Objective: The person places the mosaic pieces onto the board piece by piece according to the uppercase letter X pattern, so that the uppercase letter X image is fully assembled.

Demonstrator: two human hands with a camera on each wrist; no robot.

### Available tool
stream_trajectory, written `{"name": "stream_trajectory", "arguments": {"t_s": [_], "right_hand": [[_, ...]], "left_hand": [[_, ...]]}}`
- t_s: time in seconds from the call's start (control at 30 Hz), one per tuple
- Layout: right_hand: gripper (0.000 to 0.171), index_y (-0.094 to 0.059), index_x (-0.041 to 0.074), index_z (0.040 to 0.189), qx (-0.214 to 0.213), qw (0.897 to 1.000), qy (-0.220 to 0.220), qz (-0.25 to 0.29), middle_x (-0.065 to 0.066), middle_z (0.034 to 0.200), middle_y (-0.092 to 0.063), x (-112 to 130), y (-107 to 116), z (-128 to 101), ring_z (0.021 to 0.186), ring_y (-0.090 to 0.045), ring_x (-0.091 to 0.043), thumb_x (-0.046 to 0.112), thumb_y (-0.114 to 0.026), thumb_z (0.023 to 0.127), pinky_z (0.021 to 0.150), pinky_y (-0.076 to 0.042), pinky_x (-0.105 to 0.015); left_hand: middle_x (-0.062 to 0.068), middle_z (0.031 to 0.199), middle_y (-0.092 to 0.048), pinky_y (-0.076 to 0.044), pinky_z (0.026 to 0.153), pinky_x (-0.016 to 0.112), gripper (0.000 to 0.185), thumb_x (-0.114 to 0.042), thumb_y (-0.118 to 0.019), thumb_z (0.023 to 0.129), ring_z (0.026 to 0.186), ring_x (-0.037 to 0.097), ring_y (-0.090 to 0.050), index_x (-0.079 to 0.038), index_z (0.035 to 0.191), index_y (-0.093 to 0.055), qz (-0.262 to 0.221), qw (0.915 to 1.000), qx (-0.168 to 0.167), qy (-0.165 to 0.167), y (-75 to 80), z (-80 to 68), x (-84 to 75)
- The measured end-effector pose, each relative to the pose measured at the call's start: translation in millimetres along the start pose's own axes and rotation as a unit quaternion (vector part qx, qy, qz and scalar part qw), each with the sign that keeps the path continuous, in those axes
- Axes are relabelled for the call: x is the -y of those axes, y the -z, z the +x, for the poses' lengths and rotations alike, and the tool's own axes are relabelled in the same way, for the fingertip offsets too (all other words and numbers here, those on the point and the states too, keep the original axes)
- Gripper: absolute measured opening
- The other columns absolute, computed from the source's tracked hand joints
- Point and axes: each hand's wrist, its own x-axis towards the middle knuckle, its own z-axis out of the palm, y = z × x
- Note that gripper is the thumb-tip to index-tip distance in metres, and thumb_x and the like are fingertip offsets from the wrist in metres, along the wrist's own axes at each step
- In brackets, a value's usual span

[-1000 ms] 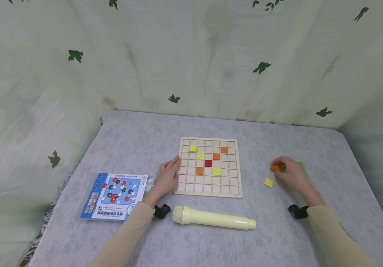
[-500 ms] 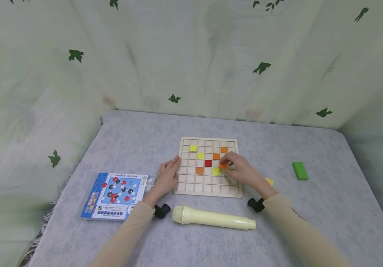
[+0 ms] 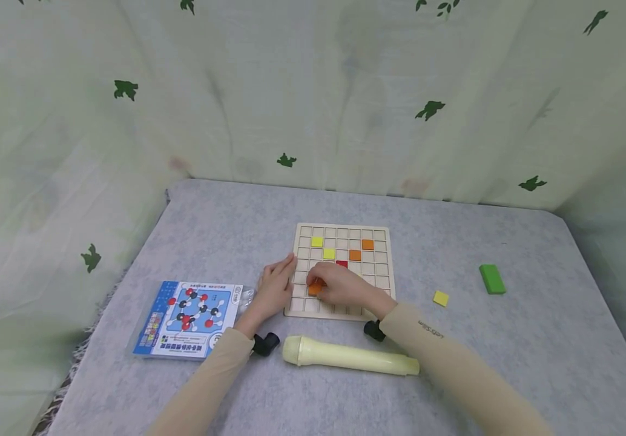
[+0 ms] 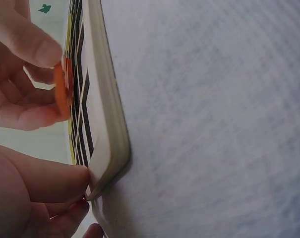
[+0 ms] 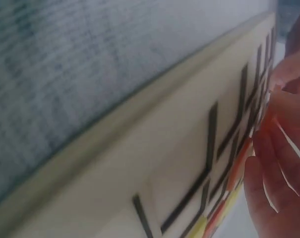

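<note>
A square wooden grid board (image 3: 366, 310) lies on the table with yellow, orange and red square tiles in a crossing pattern. My left hand (image 3: 273, 289) rests along its left edge with extended fingers; in the left wrist view the fingertips (image 4: 73, 181) touch the rim at a corner. My right hand (image 3: 342, 283) reaches over the board and pinches an orange tile (image 4: 60, 91) between thumb and fingers. That tile is held on edge, close over the lower left cells. The right hand hides part of the red tile (image 3: 341, 263) and the cells beneath.
A loose yellow tile (image 3: 441, 298) and a green block (image 3: 492, 279) lie to the right. A pale yellow microphone-shaped object (image 3: 350, 356) lies in front of the board. At left is a bagged blue-and-white package (image 3: 187, 320) picturing molecule models. A leaf-patterned curtain (image 3: 367, 97) hangs behind.
My right hand has picked up the orange tile at the right and carried it left across to the board's lower left. The left hand stays at the board's edge.
</note>
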Motion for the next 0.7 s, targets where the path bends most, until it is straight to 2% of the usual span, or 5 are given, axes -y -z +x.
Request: {"name": "stream_trajectory", "arguments": {"t_s": [0.3, 0.43, 0.57, 0.7], "right_hand": [[0.021, -0.065, 0.007, 0.102, -0.001, 1.000, -0.002, -0.026, 0.000, 0.099, -0.060, 5.8, -3.9, 1.0, 0.092, -0.053, -0.015, 0.000, -0.068, 0.083, 0.084, -0.045, -0.029], [0.022, -0.066, 0.008, 0.104, -0.012, 1.000, -0.014, -0.018, 0.001, 0.100, -0.061, 3.2, -0.6, -4.0, 0.092, -0.053, -0.015, 0.000, -0.066, 0.083, 0.084, -0.045, -0.029], [0.021, -0.065, 0.006, 0.106, -0.051, 0.998, -0.020, 0.020, -0.002, 0.103, -0.063, -8.4, 11.0, -22.2, 0.095, -0.056, -0.018, 0.002, -0.065, 0.086, 0.085, -0.046, -0.032], [0.020, -0.065, 0.001, 0.106, -0.116, 0.991, -0.033, 0.064, -0.008, 0.104, -0.063, -30.4, 29.4, -55.2, 0.095, -0.059, -0.025, 0.000, -0.065, 0.086, 0.081, -0.049, -0.039]], "left_hand": [[0.011, 0.155, -0.025, -0.023, 0.103, 0.053, 0.056, 0.000, -0.052, 0.093, 0.130, 0.036, -0.027, 0.000, 0.146, -0.035, 0.002, 1.0000, -0.001, 0.001, 0.9, 0.3, -0.4], [0.013, 0.155, -0.026, -0.023, 0.102, 0.054, 0.056, 0.002, -0.051, 0.092, 0.129, 0.036, -0.028, 0.002, 0.145, -0.036, -0.002, 1.0000, -0.006, -0.001, 0.6, -1.0, -1.4], [0.013, 0.155, -0.026, -0.022, 0.102, 0.054, 0.055, 0.002, -0.051, 0.092, 0.130, 0.036, -0.027, 0.002, 0.145, -0.035, -0.010, 0.9999, -0.009, 0.000, 0.1, -2.6, -3.3], [0.013, 0.155, -0.025, -0.022, 0.103, 0.054, 0.055, 0.002, -0.050, 0.093, 0.131, 0.036, -0.026, 0.002, 0.146, -0.035, -0.009, 0.9999, -0.010, 0.004, 0.6, -3.1, -5.0]]}}
